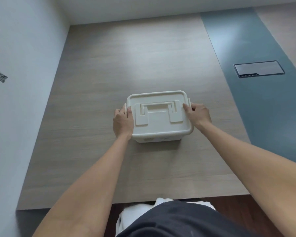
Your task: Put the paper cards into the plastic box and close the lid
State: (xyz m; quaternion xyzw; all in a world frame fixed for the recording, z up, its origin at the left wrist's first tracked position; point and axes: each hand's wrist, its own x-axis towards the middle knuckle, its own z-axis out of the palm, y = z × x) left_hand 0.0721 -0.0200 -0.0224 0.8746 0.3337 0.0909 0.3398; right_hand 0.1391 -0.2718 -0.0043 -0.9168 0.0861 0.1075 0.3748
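A cream plastic box (159, 135) stands in the middle of the wooden table, its lid (158, 124) lying flat on top with a folded carrying handle (158, 106). My left hand (123, 122) grips the box's left side, thumb on the lid and fingers over the left latch. My right hand (196, 113) holds the right side the same way, thumb on the lid's edge, fingers around the right latch (189, 101). No paper cards are in view; the box's inside is hidden under the lid.
The wooden table (109, 74) meets a white wall on the left and at the back. A grey-blue strip (256, 100) runs along the table's right part, holding a flush dark cable hatch (259, 69). My dark clothing fills the bottom edge.
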